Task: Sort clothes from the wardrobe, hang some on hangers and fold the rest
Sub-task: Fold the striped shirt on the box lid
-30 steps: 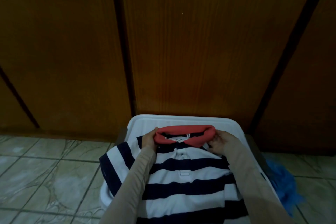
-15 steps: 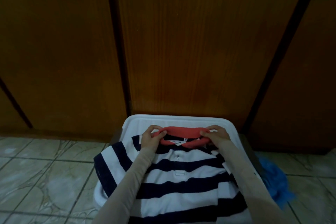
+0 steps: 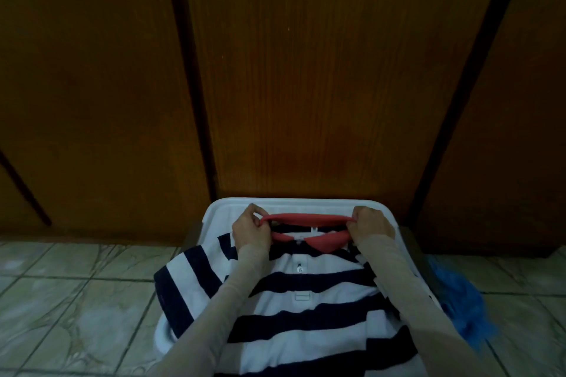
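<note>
A navy-and-white striped polo shirt (image 3: 309, 309) lies front side up over a white plastic basket (image 3: 220, 208). Its red collar (image 3: 306, 219) points toward the wardrobe. My left hand (image 3: 249, 231) pinches the left end of the collar. My right hand (image 3: 372, 225) pinches the right end. Between them the back of the collar is pulled taut and lifted a little off the shirt. One sleeve hangs over the basket's left side. Both of my forearms are in beige sleeves and cover parts of the shirt.
Closed brown wooden wardrobe doors (image 3: 306, 86) stand right behind the basket. A blue garment (image 3: 465, 303) lies on the floor at the basket's right. Pale marbled floor tiles (image 3: 76, 300) spread to the left.
Both hands slid outward along the collar and lifted it, stretching its back edge into a straight band. The view shifted slightly.
</note>
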The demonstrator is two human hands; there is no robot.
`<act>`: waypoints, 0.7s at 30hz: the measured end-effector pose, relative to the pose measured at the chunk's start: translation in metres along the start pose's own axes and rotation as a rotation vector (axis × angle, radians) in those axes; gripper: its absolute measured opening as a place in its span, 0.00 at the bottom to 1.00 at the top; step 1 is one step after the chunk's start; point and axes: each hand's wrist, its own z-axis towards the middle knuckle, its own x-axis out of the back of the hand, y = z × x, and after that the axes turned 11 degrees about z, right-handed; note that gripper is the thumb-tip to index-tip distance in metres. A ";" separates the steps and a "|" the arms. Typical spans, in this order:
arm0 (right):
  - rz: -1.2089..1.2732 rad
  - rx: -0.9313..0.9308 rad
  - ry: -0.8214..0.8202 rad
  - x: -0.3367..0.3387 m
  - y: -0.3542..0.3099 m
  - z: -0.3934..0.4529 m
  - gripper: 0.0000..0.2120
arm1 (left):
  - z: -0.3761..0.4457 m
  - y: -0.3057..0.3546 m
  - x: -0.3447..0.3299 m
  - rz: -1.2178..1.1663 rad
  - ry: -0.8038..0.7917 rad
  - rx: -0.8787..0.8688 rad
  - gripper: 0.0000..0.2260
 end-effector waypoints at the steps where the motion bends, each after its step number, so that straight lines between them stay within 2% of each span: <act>1: 0.079 -0.040 0.008 0.003 -0.002 0.001 0.09 | 0.001 0.005 0.002 -0.050 -0.001 0.026 0.12; 5: 0.591 -0.240 -0.056 0.011 -0.011 0.010 0.05 | 0.010 0.022 0.002 -0.368 -0.073 0.267 0.10; 7: 0.890 -0.331 -0.129 0.013 -0.013 0.012 0.13 | 0.011 0.022 0.000 -0.597 -0.153 0.322 0.07; 8: 0.903 -0.326 -0.156 0.012 -0.012 0.014 0.17 | 0.009 0.019 -0.001 -0.599 -0.170 0.289 0.06; 11: 0.757 -0.195 -0.104 -0.001 -0.004 0.006 0.16 | -0.012 0.002 -0.006 -0.379 -0.171 0.037 0.09; 14: 0.604 0.066 -0.007 -0.022 0.003 -0.011 0.09 | -0.025 -0.018 -0.013 -0.135 -0.238 -0.280 0.11; 15: 0.507 0.163 -0.008 -0.030 0.006 -0.016 0.10 | -0.026 -0.024 -0.017 -0.009 -0.275 -0.376 0.12; 18: 0.088 0.279 -0.208 -0.048 0.008 -0.023 0.26 | -0.027 -0.035 -0.021 0.479 -0.386 -0.523 0.21; 21: -0.160 0.272 -0.290 -0.053 0.006 -0.020 0.32 | -0.028 -0.035 -0.022 0.774 -0.446 -0.539 0.25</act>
